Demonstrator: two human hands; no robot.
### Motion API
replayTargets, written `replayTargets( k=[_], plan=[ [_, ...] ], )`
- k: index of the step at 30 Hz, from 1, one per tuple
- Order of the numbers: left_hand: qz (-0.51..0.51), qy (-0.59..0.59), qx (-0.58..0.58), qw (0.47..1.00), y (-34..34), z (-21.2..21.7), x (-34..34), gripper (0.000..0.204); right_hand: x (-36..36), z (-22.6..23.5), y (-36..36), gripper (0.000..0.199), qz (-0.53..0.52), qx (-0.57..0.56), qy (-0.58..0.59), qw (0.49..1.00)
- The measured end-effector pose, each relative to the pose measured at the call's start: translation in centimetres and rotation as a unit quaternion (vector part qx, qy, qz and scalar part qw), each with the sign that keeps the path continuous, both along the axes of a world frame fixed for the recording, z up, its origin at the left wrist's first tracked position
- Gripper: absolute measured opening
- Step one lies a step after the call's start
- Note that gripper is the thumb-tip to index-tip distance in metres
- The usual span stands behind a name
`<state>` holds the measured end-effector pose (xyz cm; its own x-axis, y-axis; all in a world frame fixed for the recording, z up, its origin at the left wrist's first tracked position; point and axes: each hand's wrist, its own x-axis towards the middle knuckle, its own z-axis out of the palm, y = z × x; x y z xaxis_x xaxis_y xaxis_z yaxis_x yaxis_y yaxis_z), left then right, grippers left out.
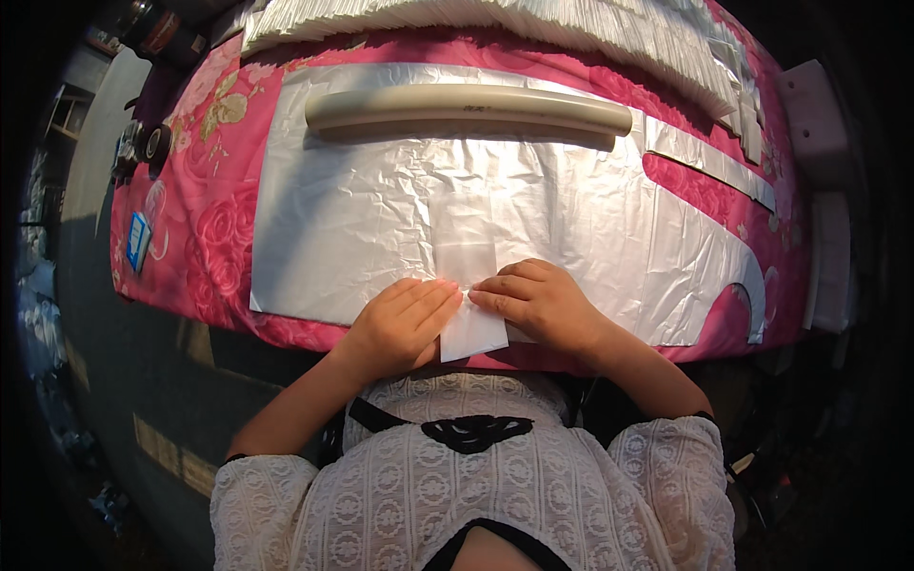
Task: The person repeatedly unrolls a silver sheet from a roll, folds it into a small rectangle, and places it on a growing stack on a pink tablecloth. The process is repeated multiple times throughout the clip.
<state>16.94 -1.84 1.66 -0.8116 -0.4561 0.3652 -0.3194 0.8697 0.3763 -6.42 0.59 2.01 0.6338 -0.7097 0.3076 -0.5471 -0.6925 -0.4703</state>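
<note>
A narrow white piece of folded paper (471, 333) lies at the near edge of the table, its upper part thin and see-through. My left hand (402, 324) holds its left side, fingers pressed together and fingertips on the paper. From the other side my right hand (540, 303) pinches it, the fingertips of both hands almost meeting over the middle. The thumbs are mostly hidden. Beneath the paper spreads a crinkled silver foil sheet (352, 219). A long beige pipe (466, 107) rests across the foil's far part.
A long row of stacked white folded pieces (514, 24) runs along the table's far edge. The pink floral tablecloth (219, 228) shows around the foil. At left are a small blue-and-white packet (139, 238), a black roll (155, 144) and a dark bottle (157, 33).
</note>
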Motion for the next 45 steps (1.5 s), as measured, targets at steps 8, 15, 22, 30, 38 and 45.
replayTargets(
  k=[8,15,22,30,38,45],
  plan=[
    [0.13,0.015,0.178,0.975,0.0,0.8,-0.6,0.054,-0.1,-0.3,-1.1,0.013,-0.142,0.186,-0.081,0.969],
    [0.248,0.024,0.399,0.882,-2.6,1.6,-1.7,0.067,0.9,1.9,-4.3,0.025,-0.256,0.423,-0.042,0.868],
    [0.294,0.03,0.456,0.839,-3.7,1.7,-2.0,0.073,0.9,1.9,-6.8,0.025,-0.268,0.547,-0.019,0.792],
    [0.156,-0.01,0.051,0.986,-1.8,0.8,-3.0,0.077,0.8,1.3,-7.0,0.024,-0.267,0.551,-0.03,0.79],
    [0.209,-0.235,0.102,0.944,-1.6,-0.4,-6.2,0.11,1.1,0.9,-6.4,0.025,-0.286,0.494,0.007,0.821],
    [0.2,-0.184,0.076,0.959,-1.8,-1.9,-6.1,0.107,2.7,2.3,-3.6,0.024,-0.358,0.323,0.064,0.874]
  ],
)
